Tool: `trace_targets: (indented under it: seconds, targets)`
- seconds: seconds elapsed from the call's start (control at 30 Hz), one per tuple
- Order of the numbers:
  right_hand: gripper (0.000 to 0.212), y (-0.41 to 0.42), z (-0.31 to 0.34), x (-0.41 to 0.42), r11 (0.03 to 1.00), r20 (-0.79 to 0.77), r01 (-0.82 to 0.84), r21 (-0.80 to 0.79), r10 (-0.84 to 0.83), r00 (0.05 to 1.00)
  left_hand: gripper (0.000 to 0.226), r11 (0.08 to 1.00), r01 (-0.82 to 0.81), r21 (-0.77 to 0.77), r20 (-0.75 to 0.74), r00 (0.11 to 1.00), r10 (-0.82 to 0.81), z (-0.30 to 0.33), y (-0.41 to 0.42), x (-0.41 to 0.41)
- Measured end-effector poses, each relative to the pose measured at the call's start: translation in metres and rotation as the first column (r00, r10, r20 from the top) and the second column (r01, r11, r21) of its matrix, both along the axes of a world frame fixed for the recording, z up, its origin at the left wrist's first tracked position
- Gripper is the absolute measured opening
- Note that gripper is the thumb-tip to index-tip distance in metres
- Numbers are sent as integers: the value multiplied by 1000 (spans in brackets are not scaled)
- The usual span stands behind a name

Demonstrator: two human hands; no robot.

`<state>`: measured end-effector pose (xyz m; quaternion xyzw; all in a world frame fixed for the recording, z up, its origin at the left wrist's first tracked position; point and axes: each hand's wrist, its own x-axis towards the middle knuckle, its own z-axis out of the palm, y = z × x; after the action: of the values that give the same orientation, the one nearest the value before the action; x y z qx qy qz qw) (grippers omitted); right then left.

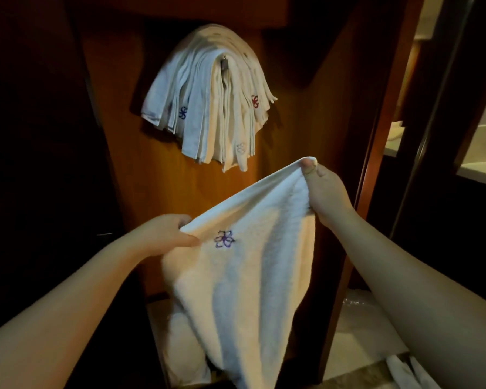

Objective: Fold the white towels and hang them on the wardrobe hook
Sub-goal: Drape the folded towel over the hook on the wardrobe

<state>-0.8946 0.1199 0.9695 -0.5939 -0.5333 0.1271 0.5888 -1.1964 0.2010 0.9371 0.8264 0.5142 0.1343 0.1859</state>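
A white towel [253, 276] with a purple embroidered flower hangs spread between my two hands in front of the wooden wardrobe panel [163, 192]. My left hand [166, 233] pinches its lower left corner. Higher up, my right hand [324, 190] pinches the upper right corner, so the top edge slants up to the right. Above them, several folded white towels [208, 108] with blue and red flower marks drape over a metal hook [224, 64], of which only a small part shows.
More white cloth [185, 346] lies low behind the held towel. Another white cloth [410, 372] lies on the floor at the bottom right. A dark door frame [387, 130] stands at the right, with a lit room beyond it. The left side is dark.
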Motion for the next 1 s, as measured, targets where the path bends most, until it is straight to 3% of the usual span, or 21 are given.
trace_targets:
  seconds: [0.1,0.3,0.37,0.43,0.5,0.6,0.67,0.7,0.77,0.8,0.87,0.93,1.0]
  targets:
    - [51,-6,-3,14,1000,-63,17,19,-15,998,25,998,-64,-28,-53,997,63,-2,-4,-20]
    - [63,-10,-10,34,996,-10,90,-28,-90,996,41,983,-186,1,-152,971,184,9,-1,-38]
    - [61,-12,-8,42,992,-68,121,-30,-123,990,41,969,-245,-33,-67,968,243,12,-1,-41]
    - [68,-15,-8,50,992,-94,125,-35,-128,987,29,955,-245,-168,207,938,278,13,-2,-45]
    - [69,-21,-7,54,990,-77,139,-32,-141,987,32,939,-139,-315,532,793,296,11,-7,-49]
    - [59,-33,-10,57,991,-111,132,-17,-133,985,73,940,91,-328,801,554,226,2,-9,-53]
    - [52,-41,-15,58,996,-190,84,-14,-85,978,60,933,231,-276,902,397,169,-5,-13,-49]
    - [48,-44,-17,59,999,-270,33,0,-32,962,47,932,249,-262,929,328,173,-7,-16,-47]
    - [39,-44,-24,64,998,-501,-41,36,54,864,48,934,214,-287,940,251,232,-12,-21,-41]
    - [37,-42,-29,66,998,-627,-60,35,69,776,52,933,183,-311,935,233,266,-15,-24,-36]
    - [44,-38,-43,67,994,-804,-101,-28,38,594,39,925,74,-372,914,202,351,-20,-32,-24]
    - [46,-38,-57,61,963,-886,-234,-134,-11,463,29,887,5,-462,880,124,458,-28,-43,-8]
    - [41,-42,-75,47,923,-918,-332,-196,-53,394,26,821,-41,-569,822,-15,569,-39,-55,7]
